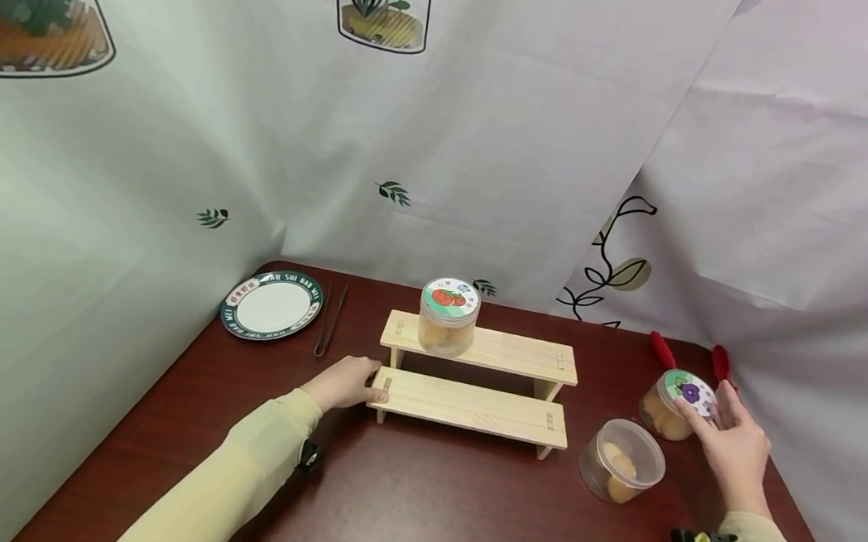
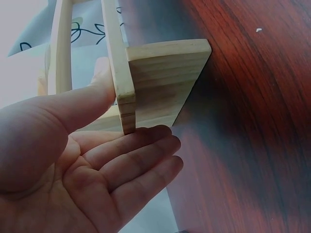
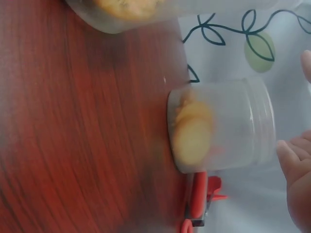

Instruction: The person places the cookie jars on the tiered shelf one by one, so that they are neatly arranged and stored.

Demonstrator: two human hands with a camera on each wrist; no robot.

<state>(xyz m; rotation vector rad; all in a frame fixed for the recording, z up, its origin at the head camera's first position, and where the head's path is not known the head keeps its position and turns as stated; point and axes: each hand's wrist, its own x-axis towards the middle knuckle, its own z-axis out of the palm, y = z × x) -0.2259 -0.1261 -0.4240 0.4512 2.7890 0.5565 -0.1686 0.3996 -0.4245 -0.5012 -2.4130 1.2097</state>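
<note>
At the left end of a two-step wooden stand [image 1: 470, 406], my left hand [image 1: 345, 383] grips the lower board. In the left wrist view the thumb lies on the board [image 2: 117, 63] and the fingers [image 2: 141, 162] are under its end. My right hand [image 1: 735, 443] is at the lid of a clear jar [image 1: 664, 416] with a purple picture on it. Its fingers are spread and not curled round the jar; whether they touch the lid I cannot tell. Round biscuits [image 3: 193, 138] show inside that jar. Nearer me stands a lidless jar [image 1: 622, 463], also with biscuits.
A lidded jar with a tomato picture [image 1: 448, 317] sits on the stand's upper step. Back left are a green-rimmed plate [image 1: 273, 306] and metal tongs [image 1: 331, 321]. Red-handled items [image 1: 664, 350] lie behind the right jar. Fabric walls [image 1: 499, 184] border the table.
</note>
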